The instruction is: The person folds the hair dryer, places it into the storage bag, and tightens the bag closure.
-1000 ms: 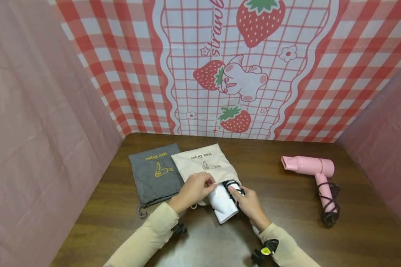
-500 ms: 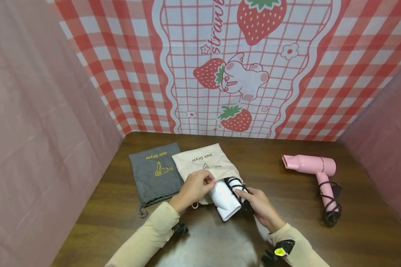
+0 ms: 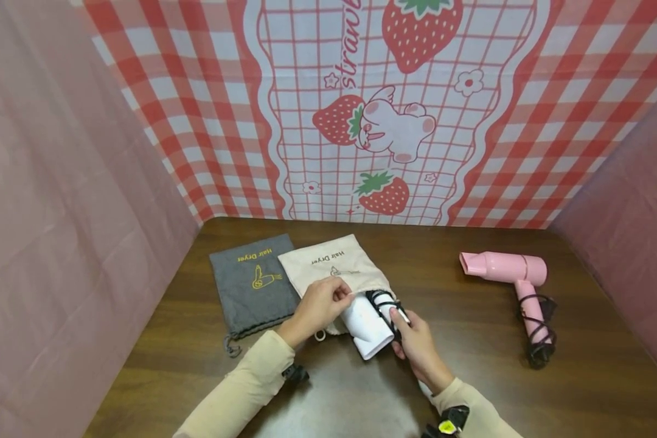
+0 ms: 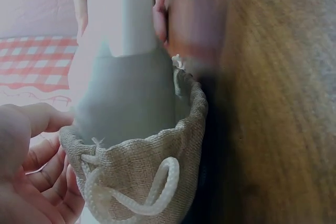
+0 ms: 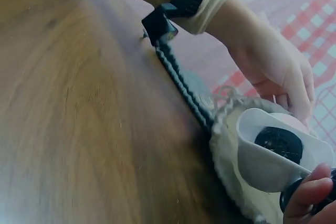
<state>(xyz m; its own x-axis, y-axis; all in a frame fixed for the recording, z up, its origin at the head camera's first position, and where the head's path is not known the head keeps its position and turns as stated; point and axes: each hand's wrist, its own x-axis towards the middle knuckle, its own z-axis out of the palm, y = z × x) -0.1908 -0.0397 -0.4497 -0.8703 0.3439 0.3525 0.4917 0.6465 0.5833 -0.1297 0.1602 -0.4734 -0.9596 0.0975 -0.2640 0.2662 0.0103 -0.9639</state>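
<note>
A white hair dryer (image 3: pixel 368 328) lies partly inside a cream drawstring bag (image 3: pixel 325 258) printed "Hair Dryer". Its nozzle end and folded handle stick out of the mouth, and the rest is hidden by cloth. With thumb and fingers my left hand (image 3: pixel 319 307) pinches the bag's rim; the left wrist view shows that rim (image 4: pixel 142 145) around the dryer and a looped white cord (image 4: pixel 157 198). My right hand (image 3: pixel 421 350) grips the handle, which has black cable (image 3: pixel 379 298) wound on it. In the right wrist view the open nozzle (image 5: pixel 262 166) faces the camera.
Left of the cream bag a grey drawstring bag (image 3: pixel 252 304) with yellow print lies flat. A pink hair dryer (image 3: pixel 504 267) with cable wound on its handle rests at the right of the wooden table (image 3: pixel 328 401). A checked strawberry cloth (image 3: pixel 224 121) hangs behind.
My right hand went out to the right, then came back with its thumb on the handle. The dryer's protruding end has shifted slightly toward the bag. The left hand stays at the rim.
</note>
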